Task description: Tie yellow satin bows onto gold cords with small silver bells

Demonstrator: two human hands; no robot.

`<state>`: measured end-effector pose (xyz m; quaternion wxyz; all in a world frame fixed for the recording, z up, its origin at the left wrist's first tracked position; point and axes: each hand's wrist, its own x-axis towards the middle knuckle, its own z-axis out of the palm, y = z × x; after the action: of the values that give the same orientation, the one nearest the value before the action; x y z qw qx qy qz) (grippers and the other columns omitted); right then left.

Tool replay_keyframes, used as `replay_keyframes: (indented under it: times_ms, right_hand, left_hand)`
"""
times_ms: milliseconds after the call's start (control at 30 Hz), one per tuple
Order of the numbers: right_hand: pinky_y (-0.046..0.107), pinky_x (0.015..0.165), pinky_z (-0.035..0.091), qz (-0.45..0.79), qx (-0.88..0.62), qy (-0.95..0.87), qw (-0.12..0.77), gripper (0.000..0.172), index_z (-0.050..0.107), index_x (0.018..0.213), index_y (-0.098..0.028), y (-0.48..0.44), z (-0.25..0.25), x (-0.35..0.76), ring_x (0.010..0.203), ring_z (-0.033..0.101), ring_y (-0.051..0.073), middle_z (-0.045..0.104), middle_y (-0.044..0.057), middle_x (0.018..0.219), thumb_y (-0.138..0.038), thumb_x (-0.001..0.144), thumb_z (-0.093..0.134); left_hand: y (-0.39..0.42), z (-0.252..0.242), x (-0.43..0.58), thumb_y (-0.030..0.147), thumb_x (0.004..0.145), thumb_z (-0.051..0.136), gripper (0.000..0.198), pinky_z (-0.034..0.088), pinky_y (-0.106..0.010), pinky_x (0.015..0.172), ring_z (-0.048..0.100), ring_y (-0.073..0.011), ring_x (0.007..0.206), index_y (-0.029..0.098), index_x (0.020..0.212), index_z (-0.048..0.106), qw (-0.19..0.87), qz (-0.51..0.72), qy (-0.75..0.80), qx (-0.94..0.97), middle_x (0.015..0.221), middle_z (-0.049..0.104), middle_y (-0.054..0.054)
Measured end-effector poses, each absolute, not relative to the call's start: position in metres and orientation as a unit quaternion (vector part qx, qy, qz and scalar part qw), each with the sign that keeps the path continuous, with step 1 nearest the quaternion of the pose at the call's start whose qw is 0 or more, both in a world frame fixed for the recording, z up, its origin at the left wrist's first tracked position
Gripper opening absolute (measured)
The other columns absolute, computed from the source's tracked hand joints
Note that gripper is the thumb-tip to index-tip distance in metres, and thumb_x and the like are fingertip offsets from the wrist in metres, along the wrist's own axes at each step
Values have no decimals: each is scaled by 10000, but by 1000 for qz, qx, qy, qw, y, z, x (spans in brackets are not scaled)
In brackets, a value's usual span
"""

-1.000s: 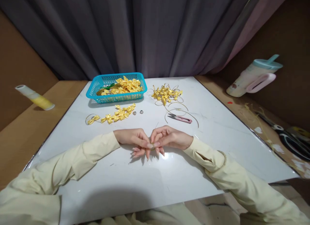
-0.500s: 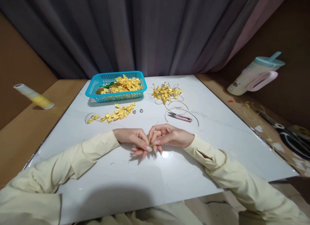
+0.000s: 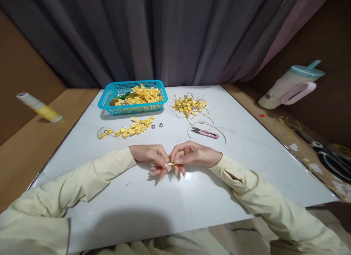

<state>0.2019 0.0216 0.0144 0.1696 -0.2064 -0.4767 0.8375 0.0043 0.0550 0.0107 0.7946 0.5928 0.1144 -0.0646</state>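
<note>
My left hand [image 3: 156, 160] and my right hand [image 3: 189, 155] meet over the front middle of the white tabletop. Between their pinched fingertips is a thin gold cord [image 3: 171, 164], each hand closed on it; part of it curves below the fingers. Much of the cord is hidden by the fingers. Beyond my hands lies a row of yellow ribbon bows [image 3: 135, 127], with two small silver bells [image 3: 157, 126] at its right end. A single bow on a cord loop [image 3: 106, 133] sits to the left. Pink-handled thread snips [image 3: 205, 132] rest beside loose gold cord [image 3: 225, 134].
A blue plastic basket [image 3: 109, 110] holding more bows stands at the back left. Looped finished bows [image 3: 189, 104] are heaped to its right. A tumbler [image 3: 290, 85] and black scissors [image 3: 323, 152] are at the right, a yellow-and-white cone [image 3: 40, 107] at the left.
My fingertips have drawn slightly apart, and more of the gold cord shows between and below them. The view has shifted a little; the things on the table stay put.
</note>
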Motion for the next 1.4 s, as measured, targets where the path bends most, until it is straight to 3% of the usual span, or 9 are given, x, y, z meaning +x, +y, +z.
replay_keyframes:
  times_ms: [700, 1400]
  right_hand:
    - [189, 477, 497, 836, -222, -488, 116, 174, 654, 787, -70, 18, 17, 197, 499, 593, 88, 651, 23, 583, -213, 697, 696]
    - [198, 503, 449, 779, -280, -547, 126, 204, 689, 814, -68, 16, 27, 199, 485, 546, 64, 622, 2, 561, -243, 708, 688]
  left_hand:
    - [54, 20, 7, 332, 831, 565, 299, 376, -186, 460, 457, -77, 431, 101, 746, 735, 747, -120, 104, 646, 495, 581, -35]
    - [53, 17, 8, 289, 813, 589, 271, 366, -181, 426, 459, -71, 387, 100, 687, 737, 746, -87, 130, 647, 462, 609, -50]
